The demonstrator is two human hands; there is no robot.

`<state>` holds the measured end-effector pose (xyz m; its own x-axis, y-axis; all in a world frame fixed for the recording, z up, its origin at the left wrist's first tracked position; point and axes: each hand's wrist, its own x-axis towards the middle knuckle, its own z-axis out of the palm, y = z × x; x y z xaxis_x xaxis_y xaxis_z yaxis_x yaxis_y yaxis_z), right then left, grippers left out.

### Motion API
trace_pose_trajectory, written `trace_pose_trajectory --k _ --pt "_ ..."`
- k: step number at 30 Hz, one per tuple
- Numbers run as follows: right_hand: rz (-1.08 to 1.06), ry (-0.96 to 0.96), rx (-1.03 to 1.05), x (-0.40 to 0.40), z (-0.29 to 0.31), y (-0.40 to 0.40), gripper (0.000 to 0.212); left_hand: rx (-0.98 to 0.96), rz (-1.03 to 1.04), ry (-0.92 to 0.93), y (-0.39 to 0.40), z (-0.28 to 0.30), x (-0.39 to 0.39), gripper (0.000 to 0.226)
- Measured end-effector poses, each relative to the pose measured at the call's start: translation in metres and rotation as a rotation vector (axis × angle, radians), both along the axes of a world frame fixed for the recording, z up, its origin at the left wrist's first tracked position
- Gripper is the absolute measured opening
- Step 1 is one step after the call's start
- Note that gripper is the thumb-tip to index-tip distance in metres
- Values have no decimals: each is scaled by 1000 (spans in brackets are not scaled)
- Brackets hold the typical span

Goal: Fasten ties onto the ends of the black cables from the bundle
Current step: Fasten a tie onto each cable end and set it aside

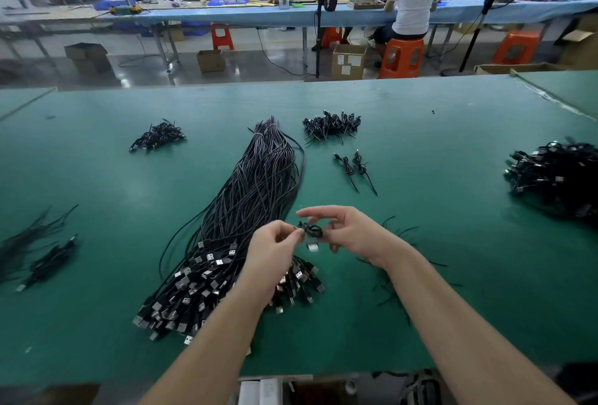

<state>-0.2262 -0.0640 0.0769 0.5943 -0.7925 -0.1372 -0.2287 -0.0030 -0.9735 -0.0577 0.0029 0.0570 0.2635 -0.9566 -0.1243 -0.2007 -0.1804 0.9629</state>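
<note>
A long bundle of black cables (246, 210) lies across the middle of the green table (437, 152), its silver USB plugs fanned out at the near end. Above those plugs, both hands hold one small coiled black cable (312, 231) with a silver plug hanging below it. My left hand (273, 251) pinches the coil's left side. My right hand (351, 233) pinches its right side, index finger stretched out over it. Loose black ties (398, 231) lie on the table under my right wrist, partly hidden.
Piles of coiled cables sit at the far left (158, 136), far centre (331, 126) and right edge (556, 175). Two single tied cables (356, 168) lie beyond my hands. More cables (42, 252) lie at the left. A person sits at a bench behind.
</note>
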Motion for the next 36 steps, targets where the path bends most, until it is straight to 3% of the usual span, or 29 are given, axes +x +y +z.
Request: trace_pose_trajectory --k 3,6,9,12,14,16,18,21,26,29,36 --pt "33 58 -145 1 -1 2 26 111 -15 377 -3 -4 6 18" --pt "-30 91 -146 5 -2 3 14 65 -12 285 -1 -5 3 15" --pt "-65 107 -84 7 -3 1 18 -42 -3 -29 2 -2 -2 17" --pt "-71 71 30 8 -3 0 19 -409 -21 -711 8 -2 -4 21" --pt "-73 56 86 8 -3 0 19 -596 -42 -1012 10 -4 -4 20" --pt "-70 56 119 6 -4 0 23 -659 -46 -1155 11 -7 -4 22" --pt "-71 49 129 5 -6 0 26 -682 -27 -1184 10 -10 -3 21" --pt "-88 14 141 6 -9 0 27 -630 -23 -1006 10 -10 -3 15" --pt "-155 -46 157 9 -12 -1 25 -170 -48 -336 5 -8 -2 8" --pt "-224 -78 159 11 -17 1 28 -32 -79 -81 2 -11 0 13" --pt "-294 -120 182 19 -29 -1 22 21 -95 -61 -3 -17 0 9"
